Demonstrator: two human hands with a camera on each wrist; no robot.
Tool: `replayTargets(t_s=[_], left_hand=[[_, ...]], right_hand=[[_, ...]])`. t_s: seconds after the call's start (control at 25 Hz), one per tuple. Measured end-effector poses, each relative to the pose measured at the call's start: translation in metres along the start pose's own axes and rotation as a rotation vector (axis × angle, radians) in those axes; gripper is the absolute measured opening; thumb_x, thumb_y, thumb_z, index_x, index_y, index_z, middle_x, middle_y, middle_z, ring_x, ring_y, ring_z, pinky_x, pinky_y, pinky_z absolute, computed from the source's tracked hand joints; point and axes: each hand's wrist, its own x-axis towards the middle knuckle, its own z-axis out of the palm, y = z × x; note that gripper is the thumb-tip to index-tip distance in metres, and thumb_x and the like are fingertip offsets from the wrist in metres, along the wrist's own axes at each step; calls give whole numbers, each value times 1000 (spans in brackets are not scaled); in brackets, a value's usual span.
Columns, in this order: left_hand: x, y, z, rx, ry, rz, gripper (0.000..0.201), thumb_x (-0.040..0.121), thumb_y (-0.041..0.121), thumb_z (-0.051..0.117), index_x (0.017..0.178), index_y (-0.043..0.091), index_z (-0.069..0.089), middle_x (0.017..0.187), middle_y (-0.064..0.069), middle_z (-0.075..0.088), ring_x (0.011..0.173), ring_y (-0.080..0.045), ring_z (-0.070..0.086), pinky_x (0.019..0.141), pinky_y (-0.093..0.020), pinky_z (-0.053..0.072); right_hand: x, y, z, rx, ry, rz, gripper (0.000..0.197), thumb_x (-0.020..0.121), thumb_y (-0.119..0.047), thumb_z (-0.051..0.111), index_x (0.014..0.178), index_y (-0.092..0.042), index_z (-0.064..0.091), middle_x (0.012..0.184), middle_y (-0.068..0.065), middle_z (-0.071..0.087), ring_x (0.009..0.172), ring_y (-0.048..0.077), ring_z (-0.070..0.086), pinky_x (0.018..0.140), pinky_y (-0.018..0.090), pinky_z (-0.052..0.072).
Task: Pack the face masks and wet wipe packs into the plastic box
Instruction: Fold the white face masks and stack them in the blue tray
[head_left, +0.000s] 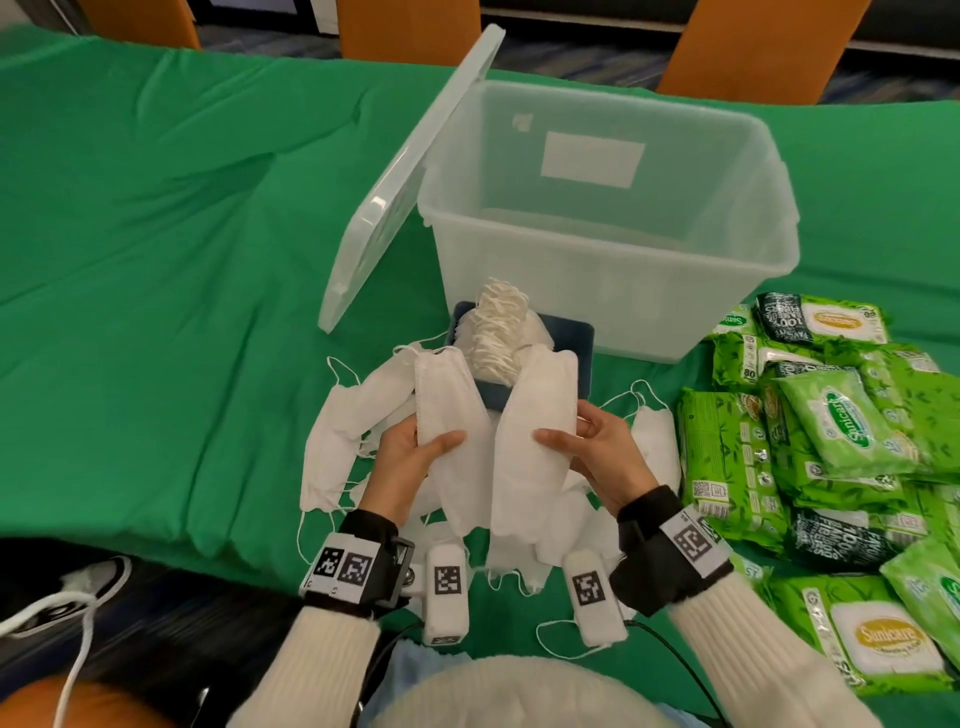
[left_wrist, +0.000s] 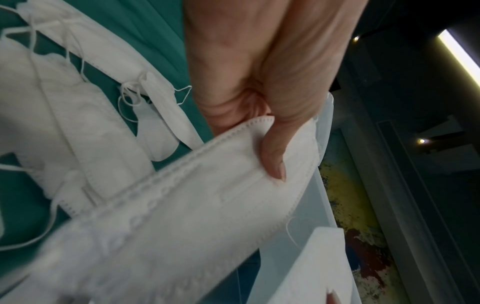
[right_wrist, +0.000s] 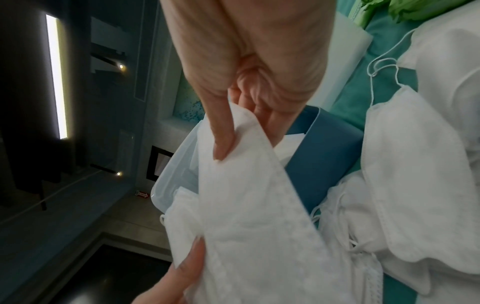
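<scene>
white folded face masks, one pinched in each hand, just in front of the plastic box (head_left: 597, 291).
left hand (head_left: 410, 457) gripping left mask (head_left: 447, 400) under thumb; right hand (head_left: 597, 452) gripping right mask (head_left: 540, 426) likewise; loose masks (head_left: 337, 441) heaped nearer than box, wet wipe packs (head_left: 810, 426) to box's right.

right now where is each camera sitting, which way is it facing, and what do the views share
Head: on the person's head, looking forward and down at the plastic box; both forearms, left hand and right hand show.
Left wrist: on the left wrist, looking along the left hand at the face mask it holds; thumb and palm show.
Right wrist: on the right wrist, looking along the right hand at its face mask and the blue tray.
Shared: all three show held masks and the green cloth.
</scene>
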Motion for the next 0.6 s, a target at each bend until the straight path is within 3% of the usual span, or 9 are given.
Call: replayTargets(t_s=[0.12, 0.24, 0.32, 0.4, 0.52, 0.6], left_hand=[[-1, 3, -2, -16, -36, 10, 20, 88, -1, 59, 99, 15, 65, 97, 0, 70, 91, -16, 65, 88, -32, 51], [-2, 4, -3, -9, -105, 0, 24, 91, -2, 53, 110, 10, 62, 105, -6, 68, 98, -21, 63, 93, -36, 48], [-1, 4, -4, -9, -127, -21, 27, 91, -2, 52, 117, 7, 60, 110, -9, 68, 102, -24, 63, 94, -38, 48], [-1, 1, -3, -28, -118, -53, 29, 92, 2, 53, 120, 3, 60, 112, -11, 68, 106, -28, 63, 94, -41, 49], [-8, 1, 14, -75, -136, -145, 28, 97, 24, 49, 115, 9, 64, 110, -12, 70, 107, -30, 63, 95, -43, 49], [-9, 1, 28, -100, -169, -219, 40, 99, 44, 37, 113, 19, 64, 109, -8, 71, 104, -23, 66, 93, -39, 51]], right_hand=[[1, 1, -2, 19, 22, -17, 39, 79, 5, 66, 116, -5, 59, 105, 10, 69, 83, 15, 70, 67, 25, 58], [-1, -2, -1, 22, 14, -52, 40, 81, 5, 64, 117, -9, 58, 103, 7, 69, 82, 13, 70, 64, 24, 56], [-2, -5, 3, 10, -2, -77, 38, 81, 3, 64, 115, -13, 59, 105, 5, 69, 87, 16, 69, 67, 27, 57], [0, -6, 12, -73, -8, -110, 27, 80, -2, 68, 102, -15, 62, 104, 6, 69, 90, 18, 67, 74, 32, 58], [13, 0, 28, -473, 57, -222, 16, 76, -16, 75, 81, -17, 60, 91, 5, 66, 81, 19, 61, 72, 34, 52], [21, 10, 40, -709, 104, -266, 20, 78, -21, 73, 85, -14, 56, 87, 2, 60, 79, 18, 54, 68, 27, 42]])
